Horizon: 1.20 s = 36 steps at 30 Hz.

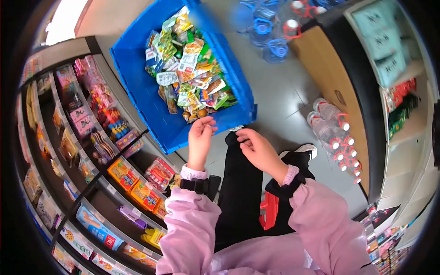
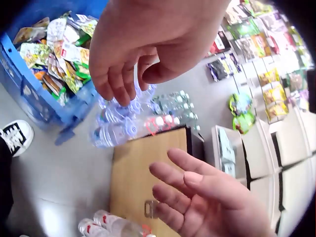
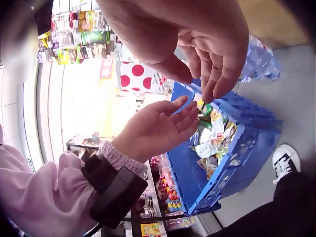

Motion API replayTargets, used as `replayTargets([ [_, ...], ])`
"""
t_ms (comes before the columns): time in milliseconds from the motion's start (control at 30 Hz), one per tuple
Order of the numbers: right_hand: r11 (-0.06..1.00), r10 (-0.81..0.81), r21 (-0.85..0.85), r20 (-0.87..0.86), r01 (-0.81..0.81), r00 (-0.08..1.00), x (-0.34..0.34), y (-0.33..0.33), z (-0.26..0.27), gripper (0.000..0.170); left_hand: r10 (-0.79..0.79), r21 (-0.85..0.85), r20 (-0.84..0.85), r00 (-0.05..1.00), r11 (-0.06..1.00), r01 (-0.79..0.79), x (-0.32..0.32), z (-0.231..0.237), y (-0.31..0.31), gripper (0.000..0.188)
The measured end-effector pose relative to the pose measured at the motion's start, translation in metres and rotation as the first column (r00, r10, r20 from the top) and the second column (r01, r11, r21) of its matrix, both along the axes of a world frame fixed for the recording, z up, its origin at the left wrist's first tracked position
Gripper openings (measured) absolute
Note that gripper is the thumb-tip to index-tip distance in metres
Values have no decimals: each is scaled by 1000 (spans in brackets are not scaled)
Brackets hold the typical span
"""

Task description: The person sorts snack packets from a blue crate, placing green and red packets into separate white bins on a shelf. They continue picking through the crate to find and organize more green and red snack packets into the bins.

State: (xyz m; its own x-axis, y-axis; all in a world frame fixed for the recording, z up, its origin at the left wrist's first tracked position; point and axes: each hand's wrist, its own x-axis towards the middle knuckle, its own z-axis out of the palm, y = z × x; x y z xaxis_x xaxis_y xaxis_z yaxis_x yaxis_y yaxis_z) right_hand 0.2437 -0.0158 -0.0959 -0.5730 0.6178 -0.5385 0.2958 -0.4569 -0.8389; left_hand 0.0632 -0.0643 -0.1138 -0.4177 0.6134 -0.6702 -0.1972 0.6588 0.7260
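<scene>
The left hand [image 1: 200, 140] and right hand [image 1: 261, 151] are hanging near the close end of the blue crate [image 1: 170, 129], fingers loosely curled and apparently holding nothing. The snack packets [image 1: 189, 68] are lying inside that crate in an uneven, mixed heap. In the inspector's judgement, the main hazard is coming from this loose stacking: a packet being pulled from underneath could set the upper ones sliding, and thin, shiny wrappers could be slipping from a light pinch. The trouser leg [image 1: 238, 183] is reaching close to the crate's corner, so a careless step could end in a bump or stumble. Water bottles [image 1: 332, 133] are standing or lying near the right shoe [image 1: 308, 150], which could be knocking them if it swings wide. The upper packets are covering the lower ones, and most print is remaining unreadable. A blur is veiling the crate's far corner in the head view. The legs are partly hiding a red object [image 1: 269, 211], whose nature the inspector cannot tell.
</scene>
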Motion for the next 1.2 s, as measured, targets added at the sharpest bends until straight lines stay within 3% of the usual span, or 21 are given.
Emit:
replayTargets([
  [67, 996, 70, 45, 6, -70, 998, -46, 2, -20, 26, 18, -76, -8, 1000, 997, -18, -43, -18, -12, 24],
  [100, 992, 116, -60, 26, -114, 993, -66, 5, -28, 24, 25, -112, -13, 1000, 993, -27, -61, -26, -17, 24],
  [233, 936, 350, 8, 103, -353, 931, -141, 19, -65, 26, 64, -155, 4, 998, 986, -63, -125, -59, -25, 24],
  [500, 946, 320, -14, 180, -323, 930, -172, 46, -104, 24, 96, -173, 146, 985, 982, -71, -154, -83, 3, 28],
  [600, 936, 353, -109, 322, -336, 879, -174, 66, -113, 28, 78, -140, 181, 980, 989, -53, -159, -88, 20, 29],
  [667, 954, 269, 20, 387, -300, 882, -176, 72, -126, 31, 90, -141, 176, 980, 988, -66, -160, -95, 35, 30],
  [733, 967, 143, 132, 431, -219, 891, -185, 82, -133, 32, 140, -124, 232, 963, 986, -114, -161, -99, 53, 31],
  [867, 951, 89, 237, 406, -199, 910, -205, 106, -150, 33, 273, -161, 326, 905, 960, -231, -158, -114, 76, 34],
  [967, 954, 150, 154, 504, -259, 851, -225, 124, -168, 43, 413, -185, 402, 817, 911, -369, -150, -129, 89, 35],
  [1000, 941, 159, 173, 532, -290, 832, -233, 128, -176, 36, 435, -181, 430, 791, 900, -397, -148, -138, 95, 34],
  [1067, 865, 174, 317, 535, -388, 827, -251, 142, -183, 32, 484, -180, 486, 728, 870, -458, -141, -158, 103, 33],
  [1133, 729, 329, 297, 637, -616, 697, -270, 161, -183, 32, 537, -137, 523, 662, 820, -556, -135, -176, 113, 28],
  [1167, 547, 360, 350, 721, -760, 592, -278, 166, -202, 36, 571, -142, 525, 631, 790, -596, -132, -185, 119, 26],
  [1200, 459, 347, 454, 699, -764, 625, -283, 172, -204, 35, 604, -150, 528, 596, 758, -635, -128, -195, 122, 23],
])
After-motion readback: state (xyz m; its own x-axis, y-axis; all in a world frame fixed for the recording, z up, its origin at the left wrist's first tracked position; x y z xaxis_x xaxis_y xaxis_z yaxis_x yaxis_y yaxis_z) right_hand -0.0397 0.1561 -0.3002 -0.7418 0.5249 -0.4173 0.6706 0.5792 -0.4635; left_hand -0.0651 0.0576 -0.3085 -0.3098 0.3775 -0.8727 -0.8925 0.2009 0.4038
